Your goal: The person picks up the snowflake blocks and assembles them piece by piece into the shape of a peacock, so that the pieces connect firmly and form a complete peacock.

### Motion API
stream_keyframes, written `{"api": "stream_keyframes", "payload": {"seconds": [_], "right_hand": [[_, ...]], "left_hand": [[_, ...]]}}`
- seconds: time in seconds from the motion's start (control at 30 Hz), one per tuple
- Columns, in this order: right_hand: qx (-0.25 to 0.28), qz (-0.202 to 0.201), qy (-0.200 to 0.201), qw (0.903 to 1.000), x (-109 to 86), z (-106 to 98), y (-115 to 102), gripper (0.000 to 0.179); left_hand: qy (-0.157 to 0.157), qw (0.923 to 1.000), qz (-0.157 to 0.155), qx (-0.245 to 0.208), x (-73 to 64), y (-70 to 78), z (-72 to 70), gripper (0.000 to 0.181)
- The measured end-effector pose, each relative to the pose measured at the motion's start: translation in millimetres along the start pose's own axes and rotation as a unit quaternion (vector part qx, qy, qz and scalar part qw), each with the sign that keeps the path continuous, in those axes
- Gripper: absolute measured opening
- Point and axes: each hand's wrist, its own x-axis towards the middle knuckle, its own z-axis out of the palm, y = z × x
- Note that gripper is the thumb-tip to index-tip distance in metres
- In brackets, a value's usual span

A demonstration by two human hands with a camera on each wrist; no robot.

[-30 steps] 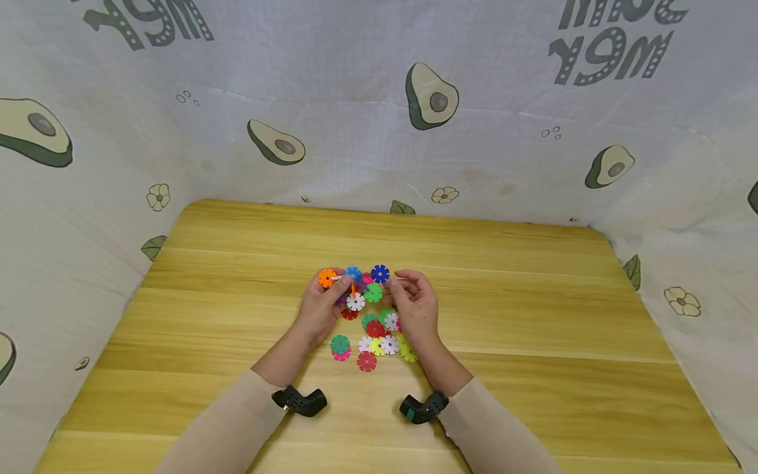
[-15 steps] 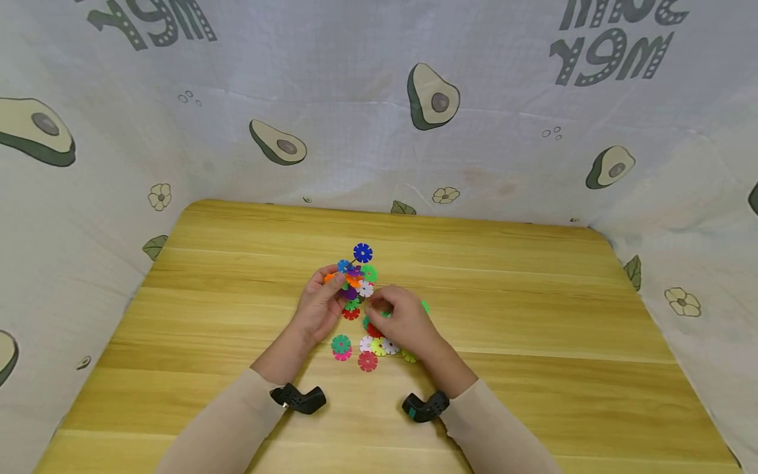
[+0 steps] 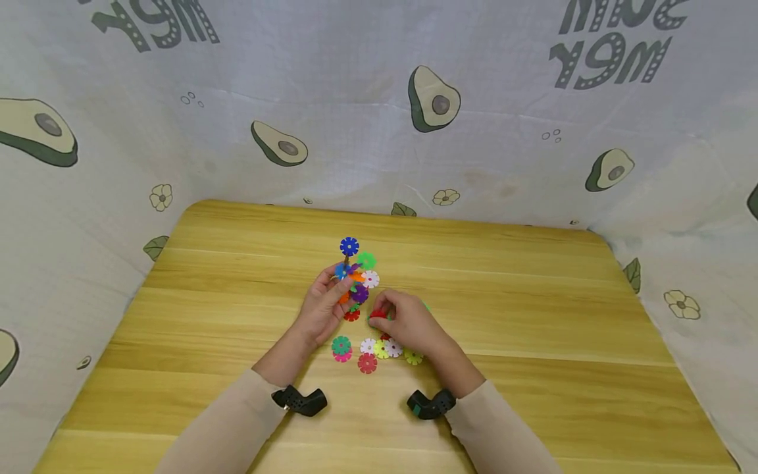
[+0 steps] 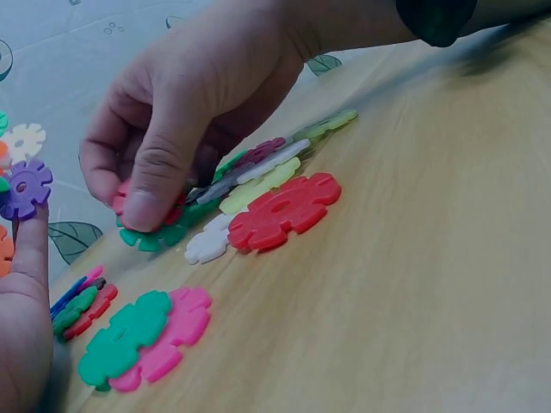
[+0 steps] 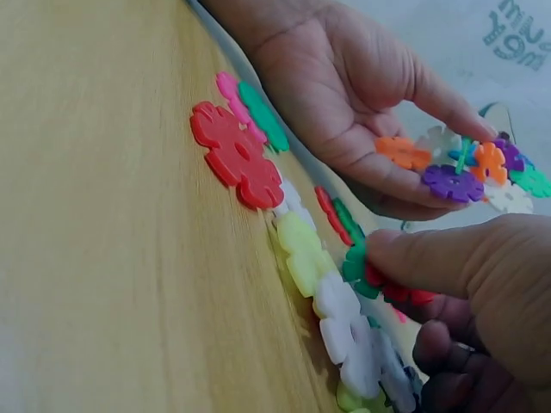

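My left hand [image 3: 320, 308] holds a cluster of joined plastic snowflake discs, its thumb across the middle. A dark blue disc [image 3: 349, 246] tops the cluster, above a light green disc [image 3: 366, 261], a white disc [image 3: 370, 279] and a purple disc [image 3: 359, 293]. Over the loose discs, my right hand [image 3: 411, 320] pinches a red snowflake disc [image 3: 378, 315] between thumb and fingers. A green disc [image 4: 148, 241] lies right against that red one in the left wrist view; whether the pinch takes in both, I cannot tell. The right palm hides part of the pile.
On the wooden table [image 3: 533, 296] lie several loose discs: a red one [image 3: 367, 363], a yellow one [image 3: 381, 349], white ones, and a green disc [image 3: 341, 345] overlapping a pink one. Cloth printed with avocados hangs behind and beside the table.
The left hand has turned the cluster so the dark blue disc points up. My right hand has left that disc, moved down to the loose discs and pinched a red one.
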Motion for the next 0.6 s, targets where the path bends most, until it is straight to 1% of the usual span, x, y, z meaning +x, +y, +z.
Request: {"api": "stream_keyframes", "payload": {"seconds": [0.07,0.13,0.27,0.4,0.5,0.6], "right_hand": [[0.030,0.011,0.017,0.9993,0.4,0,2,0.018],[0.050,0.015,0.032,0.9981,0.8,-1,5,0.017],[0.068,0.014,0.043,0.9967,1.2,-2,8,0.012],[0.094,0.023,0.051,0.9940,1.8,-3,10,0.011],[0.137,0.041,0.069,0.9874,2.9,-3,11,0.013],[0.195,0.053,0.097,0.9746,5.1,-2,13,0.015]], "left_hand": [[0.005,1.0000,-0.003,0.004,0.0,-0.2,0.5,0.020],[0.008,1.0000,-0.004,0.003,0.3,-0.8,0.3,0.018],[0.009,0.9999,-0.001,-0.005,1.2,-2.1,-0.7,0.017],[0.013,0.9999,0.002,0.006,1.8,-3.2,-1.0,0.021],[0.023,0.9996,0.003,0.014,2.8,-4.1,-0.5,0.030],[0.020,0.9993,0.011,0.029,4.2,-5.5,-0.1,0.046]]}}
